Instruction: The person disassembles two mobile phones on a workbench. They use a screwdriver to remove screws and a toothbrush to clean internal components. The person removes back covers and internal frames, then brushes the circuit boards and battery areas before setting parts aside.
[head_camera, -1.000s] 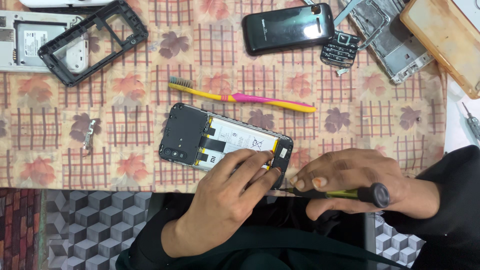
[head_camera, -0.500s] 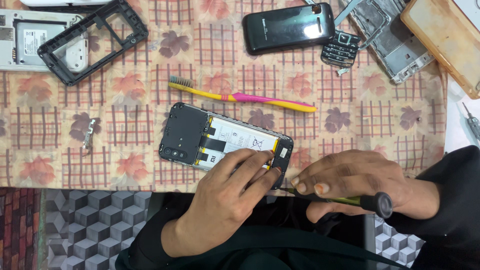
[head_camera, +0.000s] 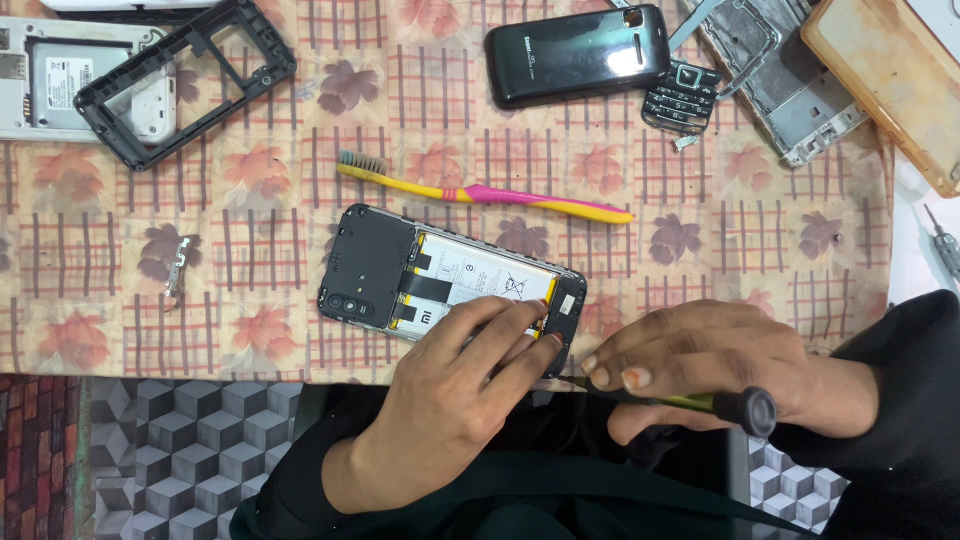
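Below the yellow and pink toothbrush (head_camera: 487, 195) lies an opened black phone with its back off (head_camera: 450, 287). Left hand (head_camera: 455, 400) presses fingers flat on its lower end. Right hand (head_camera: 700, 365), just beside it, grips a thin green-handled screwdriver (head_camera: 690, 402).

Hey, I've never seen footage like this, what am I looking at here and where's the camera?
The camera sits on a person's head, looking down at their own two bare hands over a flowered tablecloth. The left hand presses on an opened phone with its back cover off. The right hand holds a screwdriver, tip at the phone's lower edge. Nearby lie a toothbrush, a black phone, a small keypad and a black phone frame.
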